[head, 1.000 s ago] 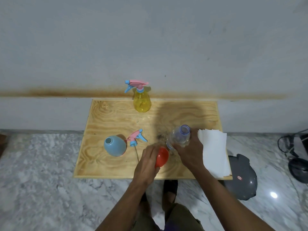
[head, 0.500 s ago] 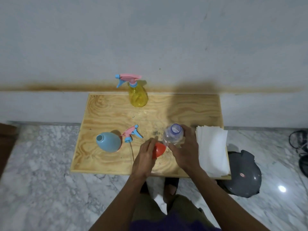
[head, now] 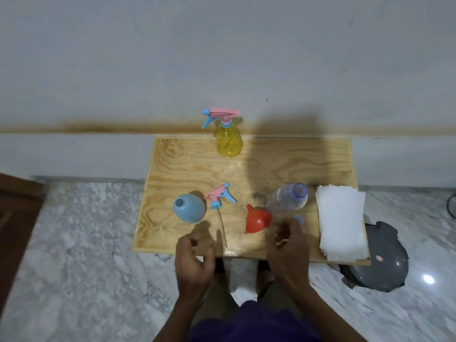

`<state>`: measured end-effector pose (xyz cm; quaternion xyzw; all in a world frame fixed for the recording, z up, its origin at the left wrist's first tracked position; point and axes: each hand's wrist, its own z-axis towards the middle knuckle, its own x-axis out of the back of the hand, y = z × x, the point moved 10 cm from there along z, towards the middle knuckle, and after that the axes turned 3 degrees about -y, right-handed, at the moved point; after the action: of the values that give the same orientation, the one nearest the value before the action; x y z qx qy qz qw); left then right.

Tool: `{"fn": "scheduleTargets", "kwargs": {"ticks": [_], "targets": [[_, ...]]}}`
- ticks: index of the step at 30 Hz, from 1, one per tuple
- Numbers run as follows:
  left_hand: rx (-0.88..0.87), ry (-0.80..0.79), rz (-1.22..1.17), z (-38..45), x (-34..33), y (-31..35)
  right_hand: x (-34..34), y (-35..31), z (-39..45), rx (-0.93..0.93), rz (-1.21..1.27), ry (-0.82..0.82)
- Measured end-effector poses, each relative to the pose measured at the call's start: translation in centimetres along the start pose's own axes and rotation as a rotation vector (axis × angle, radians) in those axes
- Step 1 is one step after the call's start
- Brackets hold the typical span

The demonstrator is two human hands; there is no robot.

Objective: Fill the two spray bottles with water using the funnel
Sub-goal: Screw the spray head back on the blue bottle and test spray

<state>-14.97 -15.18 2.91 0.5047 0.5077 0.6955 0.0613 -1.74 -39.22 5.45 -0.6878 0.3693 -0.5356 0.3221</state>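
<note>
Near board's front edge (head: 187, 250), empty hands (head: 193, 264)

I can read no words, brand or number on anything in front of me. The only mark is a small red-and-white sticker (head: 380, 258) on the dark grey rounded lid (head: 385, 265) lying on the floor, too small to make out.

Bare board (head: 283, 156) behind funnel (head: 257, 219); water bottle (head: 288, 199) crowds right.
</note>
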Motion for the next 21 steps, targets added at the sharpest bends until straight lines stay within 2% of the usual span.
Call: {"fn": "scheduleTargets", "kwargs": {"ticks": [2,4,9,13,18,21], "targets": [[0.111,0.08,-0.013,1.1,2.5,-3.0,-4.3,-1.9,0.5,0.076,-0.033,-0.081],[0.152,0.111,-0.047,2.8,3.8,-4.2,-8.5,-2.9,1.7,0.088,-0.084,-0.124],[0.062,0.043,-0.157,6.7,3.3,-3.2,-16.2,-3.2,5.0,0.048,-0.253,-0.183],[-0.041,0.005,-0.209,8.4,2.1,-3.6,-19.0,-1.5,6.1,-0.043,-0.325,-0.196],[0.068,-0.057,-0.294,9.3,0.3,-6.5,-20.0,-0.3,6.4,-0.144,-0.287,-0.149],[-0.022,-0.055,-0.246,9.7,0.4,-5.8,-19.9,-0.2,6.6,-0.2,-0.303,-0.139]]}}
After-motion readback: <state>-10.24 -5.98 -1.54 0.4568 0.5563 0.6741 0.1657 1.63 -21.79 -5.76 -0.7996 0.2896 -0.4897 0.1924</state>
